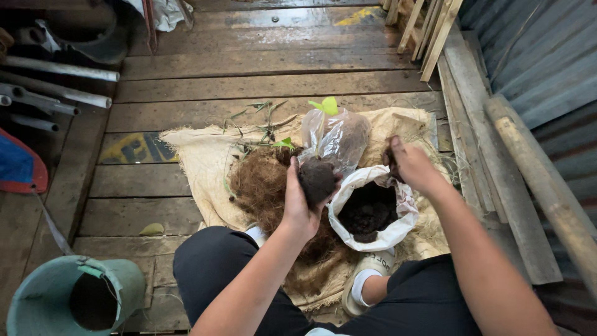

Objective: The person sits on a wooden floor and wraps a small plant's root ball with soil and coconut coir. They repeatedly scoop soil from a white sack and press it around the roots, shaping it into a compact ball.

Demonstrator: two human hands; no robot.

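1. my left hand: raised at centre frame, fingers curled around a dark ball of soil that carries a seedling; the thin stem rises toward 12 o'clock and ends in pale green leaves.
2. clear plastic bag: crumpled, just behind the soil ball at 12 o'clock of my left hand, touching the stem area.
3. my right hand: at 2 o'clock of the white sack, fingers bunched together on a dark pinch of soil; i cannot tell how tightly they press.
4. white sack: mouth rolled open, dark soil inside, standing between my two hands and slightly toward 6 o'clock.
5. brown coconut fibre: a heap at 9 o'clock of my left hand, lying on the burlap cloth spread over the plank floor.
6. green bucket: at 8 o'clock of the frame, well apart from the hands.
7. grey pipes: at 10 o'clock, lying along the floor edge.
8. corrugated metal wall: at 2 o'clock.
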